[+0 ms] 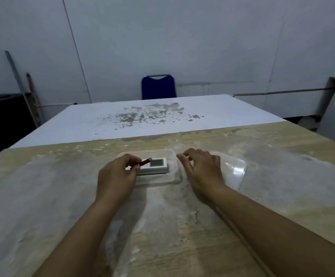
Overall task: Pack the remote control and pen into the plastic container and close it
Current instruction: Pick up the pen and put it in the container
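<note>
Clear plastic container point(174, 177) sits on worn wood desk point(63, 196), white remote control point(154, 166) lying flat inside. Left hand point(116, 174) pinches a red pen point(145, 162) between fingers point(135, 168), over the remote. Right hand point(200, 168) hovers beside container, fingers loosely curled, empty. Clear lid point(235, 168) lies just right.

Your left hand point(116, 176) and right hand point(202, 170) are bare, with no rings or watch; both forearms show uncovered, no sleeve reaching into view.
</note>
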